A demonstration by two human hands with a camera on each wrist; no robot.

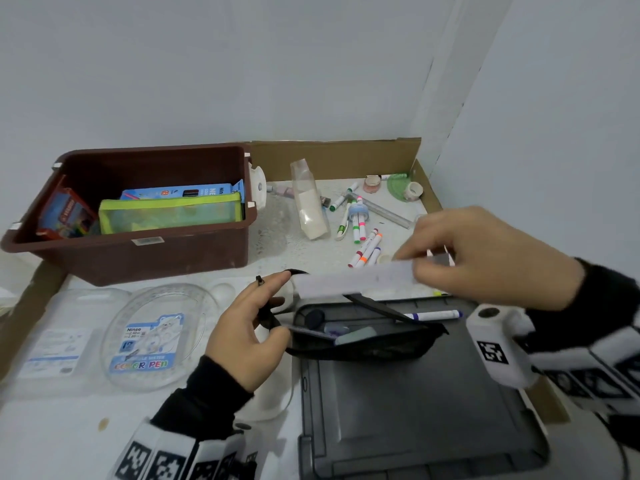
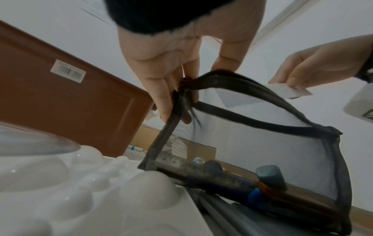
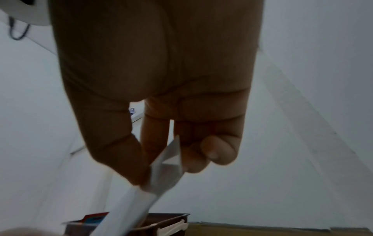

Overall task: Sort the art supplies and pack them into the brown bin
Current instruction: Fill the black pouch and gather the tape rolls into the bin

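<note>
A: Where are we? Left hand point(image 1: 247, 336) pinches the end of the black mesh pouch point(image 1: 363, 341) at its zipper, holding the mouth open. Pouch sits on the grey lid point(image 1: 415, 403).

B: Right hand point(image 1: 485, 258) has thumb and fingers clamped on one end of a long white strip point(image 1: 353, 280), maybe a ruler; too blurred to say. It hangs flat just above the pouch opening.

A: Pouch already holds a clear ruler point(image 2: 181, 161), a blue marker, an eraser-like block. So we judge this step is feeding the strip in.

B: Agreed. We should tip the leading end down into the mouth, run it parallel to the zipper, and keep the left pinch taut so the mesh doesn't fold over.

A: Brown bin point(image 1: 138, 216) is back left, well apart, with the green pouch point(image 1: 169, 211) and boxes inside. Loose markers point(image 1: 365, 249) lie unsorted beyond the right hand.
</note>
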